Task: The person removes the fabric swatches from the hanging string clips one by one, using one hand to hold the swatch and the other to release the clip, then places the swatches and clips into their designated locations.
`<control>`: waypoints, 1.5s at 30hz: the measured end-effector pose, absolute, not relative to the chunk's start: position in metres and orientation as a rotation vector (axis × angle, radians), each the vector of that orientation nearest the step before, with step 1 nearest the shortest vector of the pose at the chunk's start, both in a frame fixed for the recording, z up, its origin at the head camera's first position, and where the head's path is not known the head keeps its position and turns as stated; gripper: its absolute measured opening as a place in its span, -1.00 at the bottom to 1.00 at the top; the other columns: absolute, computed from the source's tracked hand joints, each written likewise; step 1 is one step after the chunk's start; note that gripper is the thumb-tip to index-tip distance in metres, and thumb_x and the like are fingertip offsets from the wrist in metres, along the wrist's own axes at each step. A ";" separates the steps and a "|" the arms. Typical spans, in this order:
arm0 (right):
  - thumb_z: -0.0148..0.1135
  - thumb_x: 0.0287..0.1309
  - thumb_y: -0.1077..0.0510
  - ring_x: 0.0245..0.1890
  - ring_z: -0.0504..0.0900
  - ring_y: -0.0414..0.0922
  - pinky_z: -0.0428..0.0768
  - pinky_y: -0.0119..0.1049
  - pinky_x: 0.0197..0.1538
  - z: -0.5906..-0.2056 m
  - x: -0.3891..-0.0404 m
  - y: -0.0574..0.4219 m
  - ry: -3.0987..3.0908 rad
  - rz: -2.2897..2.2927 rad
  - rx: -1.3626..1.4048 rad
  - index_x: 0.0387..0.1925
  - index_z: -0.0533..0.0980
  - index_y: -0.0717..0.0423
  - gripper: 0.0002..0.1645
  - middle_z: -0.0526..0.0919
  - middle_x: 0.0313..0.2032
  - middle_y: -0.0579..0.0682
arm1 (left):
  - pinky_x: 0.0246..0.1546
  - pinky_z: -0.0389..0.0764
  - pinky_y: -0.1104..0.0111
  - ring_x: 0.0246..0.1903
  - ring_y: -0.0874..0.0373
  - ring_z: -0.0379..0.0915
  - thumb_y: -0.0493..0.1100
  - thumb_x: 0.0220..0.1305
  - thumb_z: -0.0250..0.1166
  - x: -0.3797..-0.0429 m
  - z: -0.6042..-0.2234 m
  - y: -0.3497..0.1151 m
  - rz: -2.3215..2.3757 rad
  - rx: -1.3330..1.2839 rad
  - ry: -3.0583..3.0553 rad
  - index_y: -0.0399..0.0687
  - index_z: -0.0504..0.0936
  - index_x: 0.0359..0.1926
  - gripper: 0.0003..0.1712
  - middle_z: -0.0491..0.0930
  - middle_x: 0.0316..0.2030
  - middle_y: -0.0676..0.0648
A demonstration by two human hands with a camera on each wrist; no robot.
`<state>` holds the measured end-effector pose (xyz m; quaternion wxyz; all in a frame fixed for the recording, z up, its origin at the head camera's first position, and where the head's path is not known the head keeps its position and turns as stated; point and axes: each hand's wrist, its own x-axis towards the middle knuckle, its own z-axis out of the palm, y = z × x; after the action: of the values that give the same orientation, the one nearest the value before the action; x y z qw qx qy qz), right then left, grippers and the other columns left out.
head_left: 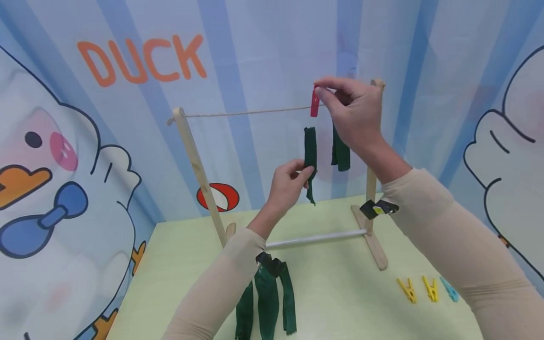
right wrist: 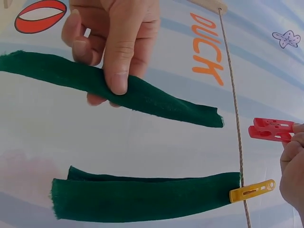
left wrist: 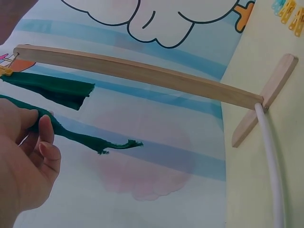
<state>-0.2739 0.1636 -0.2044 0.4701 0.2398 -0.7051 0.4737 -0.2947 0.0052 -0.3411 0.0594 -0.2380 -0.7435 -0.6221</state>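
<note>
left hand [head_left: 288,183] pinching green strip [head_left: 310,146] kinda mid-frame, right hand [head_left: 357,111] pinching red clothespin [head_left: 314,104] up top, yellow pegs [head_left: 432,294] lower right

A red clothespin [head_left: 314,106] is pinched at its top by the right hand [head_left: 357,108], in front of the rope [head_left: 246,113], and a green strip [head_left: 310,146] is held just below by the left hand [head_left: 290,183]. A second hanging strip [head_left: 341,153] is partly hidden by the right hand. On the table [head_left: 335,288], two yellow clothespins [head_left: 430,289] and a blue one [head_left: 450,290] are laid near more green strips' right.
</note>
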 end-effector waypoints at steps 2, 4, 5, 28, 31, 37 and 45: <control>0.35 0.26 0.23 -0.61 0.43 -0.29 0.38 -0.47 -0.36 -0.207 -0.272 0.166 -1.717 1.146 0.626 -0.11 0.72 0.24 -0.79 0.76 -0.31 0.09 | -0.50 0.40 0.35 -0.48 0.00 0.46 -0.10 0.45 0.24 -0.296 -0.342 0.004 -1.876 -0.718 -2.249 -0.18 0.69 -0.11 -0.77 0.56 -0.42 -0.10; 0.36 0.26 0.21 -0.65 0.35 -0.28 0.31 -0.45 -0.52 -0.209 -0.271 0.169 -1.707 1.127 0.661 -0.11 0.72 0.23 -0.78 0.71 -0.45 0.06 | -0.49 0.42 0.35 -0.47 -0.02 0.47 -0.11 0.44 0.25 -0.298 -0.342 0.003 -1.868 -0.711 -2.243 -0.18 0.70 -0.11 -0.78 0.57 -0.41 -0.10; 0.36 0.25 0.21 -0.67 0.32 -0.28 0.29 -0.45 -0.53 -0.210 -0.270 0.170 -1.704 1.107 0.677 -0.11 0.72 0.24 -0.78 0.66 -0.53 0.05 | -0.46 0.47 0.29 -0.47 -0.01 0.47 -0.12 0.45 0.25 -0.298 -0.343 0.002 -1.865 -0.709 -2.240 -0.18 0.69 -0.11 -0.78 0.57 -0.40 -0.09; 0.48 0.09 0.28 -0.41 0.57 -0.41 0.49 -0.53 -0.30 -0.240 -0.248 0.200 -1.918 1.017 0.712 -0.22 0.74 0.23 -0.82 0.77 -0.32 0.02 | -0.41 0.50 0.36 -0.48 0.04 0.51 -0.10 0.43 0.27 -0.285 -0.359 -0.013 -1.887 -0.696 -2.259 -0.16 0.72 -0.11 -0.77 0.74 -0.28 -0.08; 0.47 0.11 0.26 -0.40 0.58 -0.43 0.49 -0.54 -0.31 -0.244 -0.245 0.206 -1.948 1.007 0.686 -0.20 0.74 0.21 -0.81 0.77 -0.32 0.00 | -0.39 0.49 0.35 -0.45 -0.08 0.53 -0.09 0.43 0.27 -0.284 -0.361 -0.015 -1.874 -0.692 -2.272 -0.15 0.71 -0.08 -0.76 0.76 -0.30 -0.06; 0.46 0.10 0.30 -0.41 0.57 -0.44 0.47 -0.57 -0.32 -0.258 -0.239 0.225 -2.010 0.993 0.622 -0.17 0.73 0.19 -0.79 0.76 -0.31 0.03 | -0.18 0.49 0.30 -0.48 -0.13 0.58 -0.08 0.42 0.28 -0.279 -0.368 -0.016 -1.858 -0.632 -2.339 -0.24 0.64 0.11 -0.61 0.75 -0.42 -0.06; 0.46 0.09 0.34 -0.39 0.56 -0.49 0.47 -0.61 -0.29 -0.278 -0.237 0.247 -2.035 0.981 0.562 -0.17 0.73 0.21 -0.78 0.76 -0.34 0.07 | -0.54 0.32 0.36 -0.61 0.08 0.51 -0.07 0.41 0.29 -0.277 -0.378 -0.018 -1.970 -0.622 -2.320 -0.25 0.65 0.03 -0.65 0.76 -0.40 -0.08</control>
<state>-0.2371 0.2470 -0.2776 0.3956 0.2216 -0.8028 0.3871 -0.2769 -0.0177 -0.3781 0.0177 -0.2002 -0.7467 -0.6340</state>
